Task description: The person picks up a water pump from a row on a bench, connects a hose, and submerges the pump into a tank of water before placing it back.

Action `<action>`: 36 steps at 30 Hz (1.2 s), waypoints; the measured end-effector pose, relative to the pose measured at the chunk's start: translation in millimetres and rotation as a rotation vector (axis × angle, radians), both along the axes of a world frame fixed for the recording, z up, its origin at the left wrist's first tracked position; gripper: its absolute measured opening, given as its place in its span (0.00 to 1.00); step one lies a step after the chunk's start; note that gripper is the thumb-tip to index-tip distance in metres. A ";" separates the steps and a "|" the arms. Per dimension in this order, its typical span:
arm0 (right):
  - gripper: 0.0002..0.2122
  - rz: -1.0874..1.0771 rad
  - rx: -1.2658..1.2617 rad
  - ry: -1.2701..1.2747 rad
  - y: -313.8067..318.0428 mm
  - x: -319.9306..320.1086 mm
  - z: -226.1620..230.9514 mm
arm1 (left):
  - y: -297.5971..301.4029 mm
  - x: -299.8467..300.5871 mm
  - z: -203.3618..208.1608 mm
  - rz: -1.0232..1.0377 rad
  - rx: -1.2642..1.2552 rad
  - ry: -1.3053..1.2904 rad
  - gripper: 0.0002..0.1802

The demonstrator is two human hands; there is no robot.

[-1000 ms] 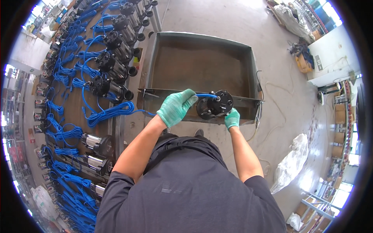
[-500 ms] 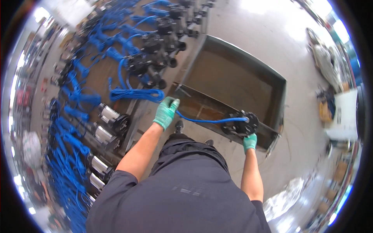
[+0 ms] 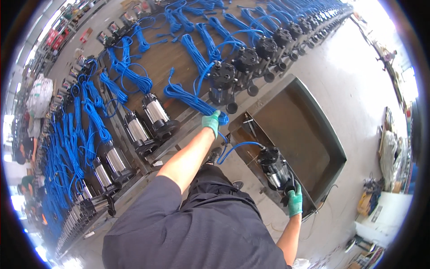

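The left green-gloved hand [image 3: 211, 123] grips a coiled blue cable [image 3: 190, 99] at the brown tabletop's [image 3: 156, 65] near edge, the right [image 3: 294, 201] holds the silver-and-black cylindrical pump [image 3: 274, 168] above the grey metal trough's [image 3: 291, 121] near edge, and slack cable could snag there.

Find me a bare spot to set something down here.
The metal tray is bare between its far rim and the pump at the right hand. The brown tabletop has a smaller gap between blue cable coils. It's crowded along the tabletop's near edge, lined with more pumps.
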State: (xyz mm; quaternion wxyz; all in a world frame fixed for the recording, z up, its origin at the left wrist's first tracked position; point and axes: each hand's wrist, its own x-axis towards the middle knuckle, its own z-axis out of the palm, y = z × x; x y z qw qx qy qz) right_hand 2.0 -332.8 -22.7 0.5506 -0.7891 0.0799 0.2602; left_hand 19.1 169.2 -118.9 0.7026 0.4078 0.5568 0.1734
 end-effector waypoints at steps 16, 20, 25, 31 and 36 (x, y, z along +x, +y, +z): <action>0.13 0.397 0.154 0.185 231.4 12.9 102.3 | 83.2 -179.5 291.6 0.025 0.370 -0.850 0.28; 0.11 0.449 0.271 0.271 334.6 11.8 96.1 | 127.8 -191.4 345.7 -0.024 0.549 -0.990 0.31; 0.09 0.448 0.363 0.296 453.4 10.7 72.4 | 154.0 -162.4 398.0 0.135 0.944 -0.654 0.25; 0.17 0.659 0.158 0.227 525.3 17.6 71.3 | 221.5 -130.6 363.3 0.055 1.075 -0.557 0.24; 0.25 0.743 0.195 0.267 513.2 27.2 66.2 | 285.9 -100.0 282.5 0.006 1.054 -0.367 0.18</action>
